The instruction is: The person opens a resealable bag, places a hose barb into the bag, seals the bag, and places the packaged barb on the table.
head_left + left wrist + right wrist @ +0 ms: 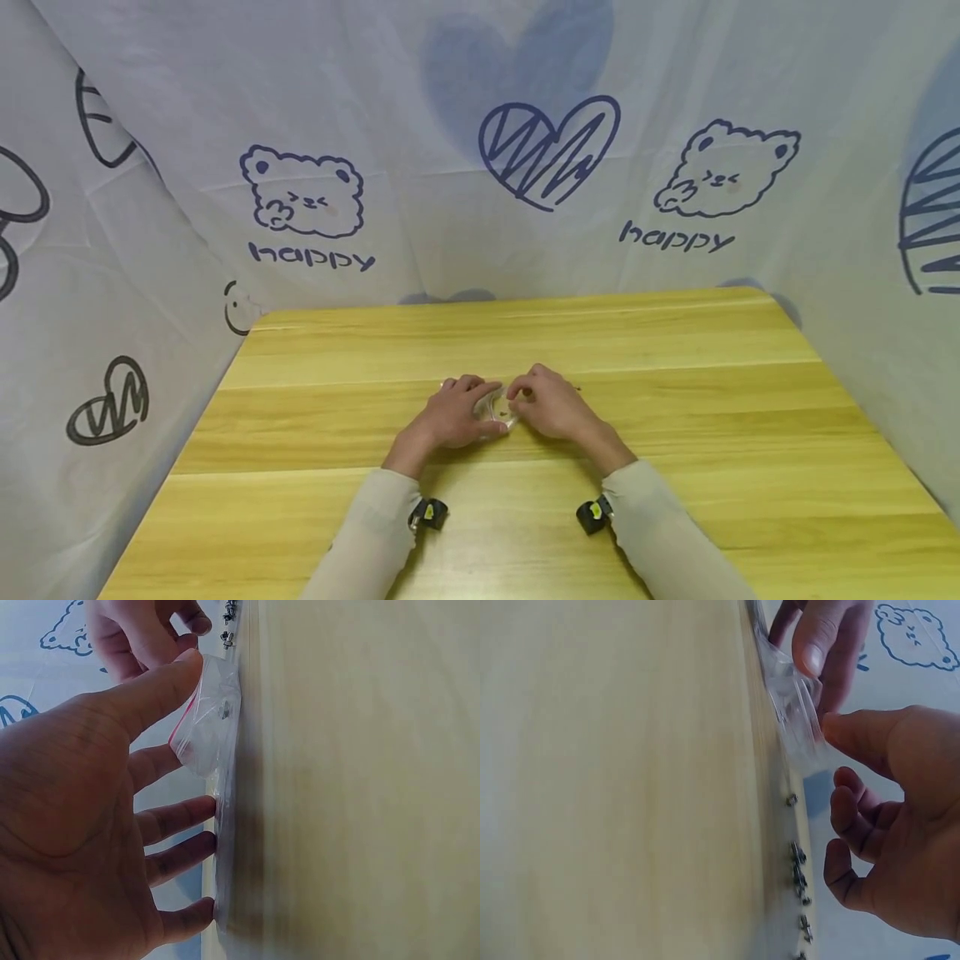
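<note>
A small clear zip-lock bag (214,724) with a red seal line stands half open between the two hands, close over the table. My left hand (459,414) holds its mouth between thumb and index finger, and the other fingertips rest along the bag's lower part. A small metal piece (225,711) shows through the plastic. My right hand (552,406) is at the bag's opening, thumb tip right at its edge and the other fingers curled. I cannot tell what its fingertips pinch. Several small screws (799,877) lie on the table beside the right hand.
The wood-grain table (480,508) spreads around both hands. White printed cloth (420,200) with bears and hearts hangs behind the table and along its sides. A black wrist camera (429,513) sits on the left wrist, and another camera (594,517) on the right.
</note>
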The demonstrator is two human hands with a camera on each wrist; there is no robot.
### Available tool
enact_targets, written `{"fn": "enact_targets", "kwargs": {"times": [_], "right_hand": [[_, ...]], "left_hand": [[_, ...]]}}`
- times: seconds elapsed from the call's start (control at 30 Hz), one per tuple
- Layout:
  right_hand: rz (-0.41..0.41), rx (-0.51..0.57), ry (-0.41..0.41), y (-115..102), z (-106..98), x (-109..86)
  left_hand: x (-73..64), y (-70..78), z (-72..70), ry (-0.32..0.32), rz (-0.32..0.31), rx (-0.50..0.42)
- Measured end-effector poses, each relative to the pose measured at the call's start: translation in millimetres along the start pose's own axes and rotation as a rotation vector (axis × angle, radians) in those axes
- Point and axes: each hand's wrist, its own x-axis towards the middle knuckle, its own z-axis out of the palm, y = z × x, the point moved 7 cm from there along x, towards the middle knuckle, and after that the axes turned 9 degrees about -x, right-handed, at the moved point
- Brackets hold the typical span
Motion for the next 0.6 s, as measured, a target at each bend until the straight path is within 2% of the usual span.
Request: {"fn": "enact_targets", "kwargs": {"times": [0.23,0.6], "right_hand": [[0.027,0.03,0.024,20,-12,-8.2],[0.1,0.084,0.017,71,-29,-23.2]], "left_hand": [[0.9,-0.4,0.5,0.009,-0.005,-0.008],[1.1,-0.5,1.9,0.011,-0.001,-0.029]]}}
